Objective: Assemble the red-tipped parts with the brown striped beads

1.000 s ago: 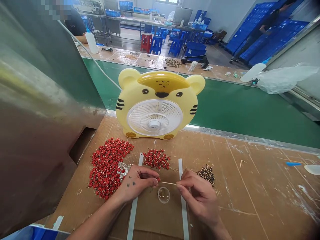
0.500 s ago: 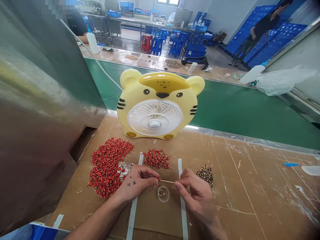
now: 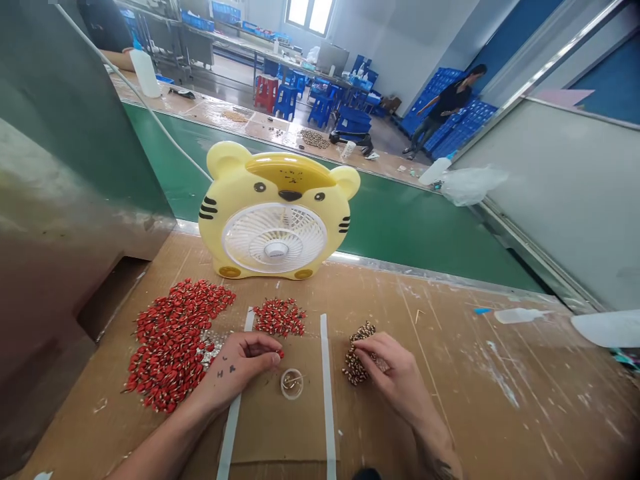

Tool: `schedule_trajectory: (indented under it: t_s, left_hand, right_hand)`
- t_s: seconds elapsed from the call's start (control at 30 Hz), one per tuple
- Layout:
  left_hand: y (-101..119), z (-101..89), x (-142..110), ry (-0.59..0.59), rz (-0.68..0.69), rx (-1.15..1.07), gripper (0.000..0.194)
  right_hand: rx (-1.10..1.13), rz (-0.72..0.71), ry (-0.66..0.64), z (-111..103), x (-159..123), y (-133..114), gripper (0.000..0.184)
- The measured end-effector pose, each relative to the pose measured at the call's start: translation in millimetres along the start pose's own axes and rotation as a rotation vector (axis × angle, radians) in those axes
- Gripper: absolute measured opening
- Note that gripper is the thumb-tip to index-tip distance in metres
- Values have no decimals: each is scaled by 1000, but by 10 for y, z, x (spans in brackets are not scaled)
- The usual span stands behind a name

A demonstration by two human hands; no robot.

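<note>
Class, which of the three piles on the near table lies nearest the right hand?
The dark-and-gold pile, right at the right hand. The large pile and small middle pile are red and lie farther left.

Bright light glares through a window [image 3: 300,12] at top centre, washing the upper frame in bluish haze, while soft reflections streak a metal panel [image 3: 65,220] at left; wide-angle distortion stretches the edges and the lower right corner falls dark and blurred

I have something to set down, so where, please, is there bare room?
Bare: between tape strips, nearer than the cup; and, smears aside, between the right hand and white bottles. Crowded: red pieces beside the left hand; beads by the right.
</note>
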State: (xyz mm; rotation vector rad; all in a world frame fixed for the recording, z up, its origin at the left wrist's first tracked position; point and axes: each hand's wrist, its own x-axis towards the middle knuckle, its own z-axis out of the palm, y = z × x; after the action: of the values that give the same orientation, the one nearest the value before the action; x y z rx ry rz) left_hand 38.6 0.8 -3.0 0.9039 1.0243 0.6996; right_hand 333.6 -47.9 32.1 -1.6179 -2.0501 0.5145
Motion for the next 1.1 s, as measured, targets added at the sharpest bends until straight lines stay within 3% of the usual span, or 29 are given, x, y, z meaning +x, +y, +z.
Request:
schedule_trajectory:
  t_s: [0.1, 0.23, 0.47, 0.63, 0.9, 1.1]
  left_hand:
    - [-16, 5, 7, -6, 1, -13, 16]
    - [-40, 3, 24, -3, 20, -28, 17]
    - [-59, 0, 23, -28, 40, -32, 15]
    - [-29, 18, 6, -24, 40, -23, 15]
    - [-1, 31, -12, -15, 38, -5, 17]
    - [1, 39, -11, -22, 47, -37, 16]
  right_hand:
    - [-103, -40, -165, -90, -36, 45, 16]
    - [-220, -95, -274, 53, -54, 4, 16]
    - [-246, -93, -250, 184, -7, 23, 20]
    - [-134, -24, -117, 246, 23, -36, 17]
    - [-226, -65, -92, 385, 108, -69, 21]
    - [93, 1, -45, 451, 110, -131, 25]
